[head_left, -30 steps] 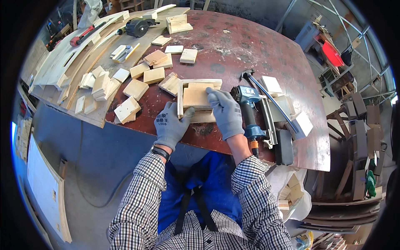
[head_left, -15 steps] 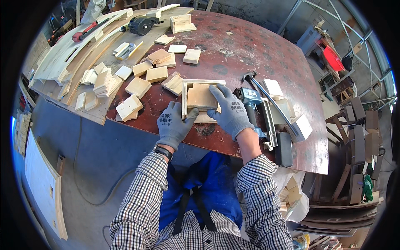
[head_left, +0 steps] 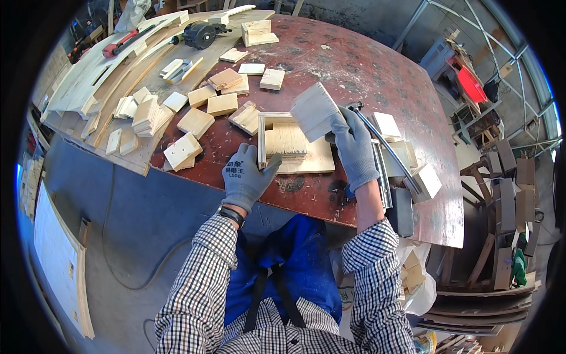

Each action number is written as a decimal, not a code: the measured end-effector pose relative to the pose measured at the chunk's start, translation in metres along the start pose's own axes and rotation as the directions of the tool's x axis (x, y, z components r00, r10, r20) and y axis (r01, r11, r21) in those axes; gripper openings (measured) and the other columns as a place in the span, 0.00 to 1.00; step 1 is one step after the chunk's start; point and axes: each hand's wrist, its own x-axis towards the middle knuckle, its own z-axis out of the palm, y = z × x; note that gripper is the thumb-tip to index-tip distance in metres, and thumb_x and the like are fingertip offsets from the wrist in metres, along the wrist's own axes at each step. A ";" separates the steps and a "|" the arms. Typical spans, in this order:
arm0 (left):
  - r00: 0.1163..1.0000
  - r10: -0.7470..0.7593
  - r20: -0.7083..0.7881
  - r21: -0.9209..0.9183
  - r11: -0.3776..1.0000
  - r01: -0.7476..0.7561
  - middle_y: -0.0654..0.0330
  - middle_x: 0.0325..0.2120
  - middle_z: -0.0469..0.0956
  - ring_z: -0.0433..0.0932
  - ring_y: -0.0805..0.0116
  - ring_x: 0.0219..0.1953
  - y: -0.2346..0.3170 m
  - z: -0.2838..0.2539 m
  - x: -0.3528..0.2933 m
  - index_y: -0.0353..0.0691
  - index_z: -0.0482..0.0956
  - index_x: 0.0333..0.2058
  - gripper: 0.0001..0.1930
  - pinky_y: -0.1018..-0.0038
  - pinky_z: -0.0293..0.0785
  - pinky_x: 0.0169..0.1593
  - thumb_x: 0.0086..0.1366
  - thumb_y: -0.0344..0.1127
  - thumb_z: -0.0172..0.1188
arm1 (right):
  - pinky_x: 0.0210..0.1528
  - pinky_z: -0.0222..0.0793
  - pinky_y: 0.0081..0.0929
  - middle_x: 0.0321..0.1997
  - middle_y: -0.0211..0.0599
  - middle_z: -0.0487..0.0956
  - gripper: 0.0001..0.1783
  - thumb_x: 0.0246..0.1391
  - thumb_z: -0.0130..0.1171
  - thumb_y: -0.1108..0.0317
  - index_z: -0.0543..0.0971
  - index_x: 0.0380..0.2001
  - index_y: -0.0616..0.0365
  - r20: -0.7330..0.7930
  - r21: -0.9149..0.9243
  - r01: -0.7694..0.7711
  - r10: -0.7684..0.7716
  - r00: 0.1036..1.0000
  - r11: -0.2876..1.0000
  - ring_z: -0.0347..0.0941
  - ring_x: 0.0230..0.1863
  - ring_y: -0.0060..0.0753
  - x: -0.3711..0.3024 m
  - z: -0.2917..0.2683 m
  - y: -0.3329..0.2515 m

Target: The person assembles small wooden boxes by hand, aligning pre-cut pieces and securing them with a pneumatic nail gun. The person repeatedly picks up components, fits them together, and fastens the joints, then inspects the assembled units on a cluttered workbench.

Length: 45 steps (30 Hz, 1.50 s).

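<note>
An L-shaped wooden frame (head_left: 320,159) on a flat board lies near the table's front edge, with a small stack of plywood pieces (head_left: 285,140) in its corner. My left hand (head_left: 247,176), in a grey glove, grips the frame's left side, thumb inside and fingers outside. My right hand (head_left: 354,144), gloved too, is raised to the right of the frame. It pinches a square plywood piece (head_left: 315,112) by its right edge, tilted above the frame. Under and beside that hand lies a nail gun (head_left: 382,171), largely hidden. A hammer (head_left: 389,141) rests along it.
Loose wood blocks (head_left: 196,122) are scattered left of the frame, with several more stacked (head_left: 147,115) beyond. A circular saw (head_left: 200,35) and a red tool (head_left: 121,44) lie on long boards at the far left. More blocks (head_left: 424,180) sit at the right edge of the red-brown table (head_left: 354,65).
My right hand has lifted a square plywood piece off the stack, moving it up and right and tilting it. The stack beneath is uncovered. My left hand has stayed on the frame.
</note>
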 end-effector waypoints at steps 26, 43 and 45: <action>0.999 0.041 0.003 0.005 0.999 -0.041 0.54 0.38 0.80 0.85 0.52 0.38 -0.001 0.003 0.001 0.41 0.84 0.45 0.27 0.58 0.81 0.39 0.69 0.62 0.66 | 0.55 0.78 0.43 0.51 0.53 0.86 0.21 0.66 0.64 0.52 0.87 0.51 0.57 0.125 -0.374 -0.027 0.079 0.989 0.927 0.85 0.51 0.50 0.008 0.032 0.017; 0.998 0.032 -0.050 -0.007 0.999 -0.032 0.53 0.37 0.80 0.85 0.48 0.39 0.004 0.000 0.000 0.39 0.85 0.42 0.25 0.56 0.81 0.41 0.65 0.58 0.70 | 0.83 0.47 0.32 0.79 0.50 0.66 0.34 0.83 0.34 0.53 0.64 0.75 0.72 -0.059 0.457 -0.153 0.201 0.978 0.876 0.60 0.80 0.39 -0.031 0.068 0.048; 0.998 0.037 -0.054 -0.013 0.999 -0.037 0.53 0.37 0.81 0.85 0.48 0.39 0.004 0.000 -0.001 0.39 0.85 0.42 0.24 0.56 0.81 0.41 0.65 0.57 0.70 | 0.83 0.47 0.32 0.79 0.51 0.65 0.34 0.83 0.33 0.53 0.63 0.75 0.71 -0.055 0.485 -0.122 0.170 0.984 0.866 0.59 0.80 0.39 -0.032 0.076 0.054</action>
